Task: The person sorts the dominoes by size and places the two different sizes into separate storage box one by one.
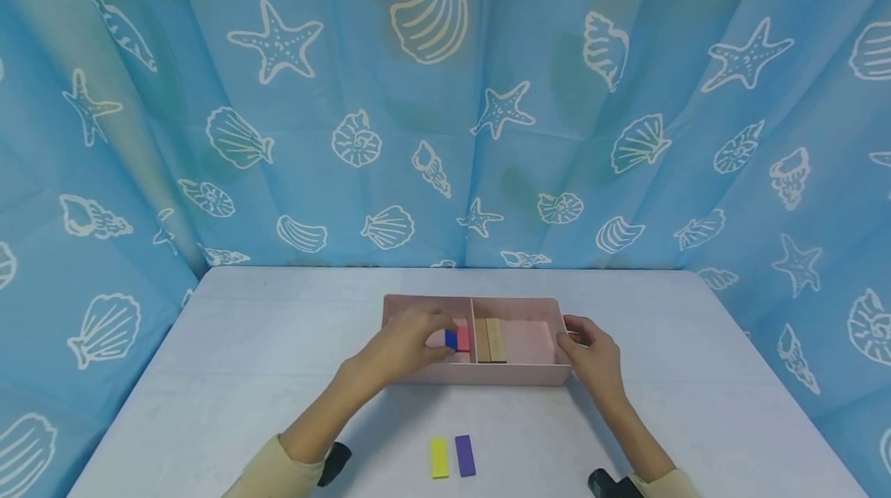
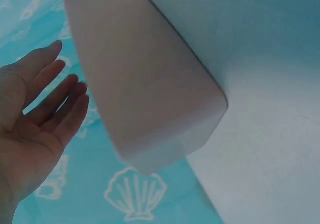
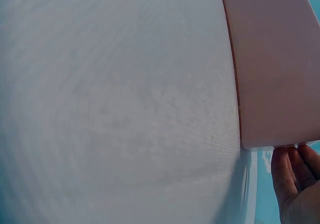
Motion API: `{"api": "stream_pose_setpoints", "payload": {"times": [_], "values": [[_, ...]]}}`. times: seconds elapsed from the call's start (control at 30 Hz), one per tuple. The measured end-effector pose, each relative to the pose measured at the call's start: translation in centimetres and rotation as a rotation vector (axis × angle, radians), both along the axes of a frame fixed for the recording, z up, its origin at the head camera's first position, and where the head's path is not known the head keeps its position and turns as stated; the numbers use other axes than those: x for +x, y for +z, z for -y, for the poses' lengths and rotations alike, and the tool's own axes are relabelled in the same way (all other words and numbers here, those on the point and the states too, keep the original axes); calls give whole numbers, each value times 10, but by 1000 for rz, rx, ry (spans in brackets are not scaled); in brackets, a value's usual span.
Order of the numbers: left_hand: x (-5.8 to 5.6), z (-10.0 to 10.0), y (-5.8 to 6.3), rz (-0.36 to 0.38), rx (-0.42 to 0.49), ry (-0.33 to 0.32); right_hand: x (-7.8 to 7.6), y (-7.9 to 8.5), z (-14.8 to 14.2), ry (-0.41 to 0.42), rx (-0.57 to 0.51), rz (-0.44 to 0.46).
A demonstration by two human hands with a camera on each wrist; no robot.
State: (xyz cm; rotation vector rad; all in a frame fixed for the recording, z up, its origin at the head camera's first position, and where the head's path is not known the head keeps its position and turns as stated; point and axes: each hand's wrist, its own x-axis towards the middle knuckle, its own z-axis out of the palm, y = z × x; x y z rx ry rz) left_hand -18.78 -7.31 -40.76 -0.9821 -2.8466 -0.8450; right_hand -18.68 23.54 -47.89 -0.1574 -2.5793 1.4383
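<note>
A pink divided box (image 1: 480, 374) stands on the table. Over its left compartment my left hand (image 1: 414, 339) reaches in, thumb and fingers spread around a blue block (image 1: 451, 340). In the left wrist view that left hand (image 2: 37, 103) has loosely extended fingers, with no block visible between them. Beside the blue block is a red block (image 1: 462, 337). Two tan wooden blocks (image 1: 490, 340) lean by the divider in the right compartment. My right hand (image 1: 595, 355) holds the box's right end, thumb at the rim; fingertips (image 3: 282, 156) touch the outer wall.
Nearer me on the white table (image 1: 264, 328), a yellow block (image 1: 438, 458) and a purple block (image 1: 465, 455) lie side by side in front of the box. A blue curtain (image 1: 445, 134) with shells and starfish hangs behind and along both sides.
</note>
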Motion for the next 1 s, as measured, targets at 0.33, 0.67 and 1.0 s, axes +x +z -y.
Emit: {"api": "stream_pose_setpoints", "payload": {"times": [0.33, 0.67, 1.0], "values": [[45, 15, 13, -44, -44, -24, 0, -1, 0, 3, 4, -4], [73, 25, 6, 82, -109, -8, 0, 0, 0, -3, 14, -6], [96, 26, -25, 180, -129, -77, 1, 1, 0, 0, 4, -2]]}}
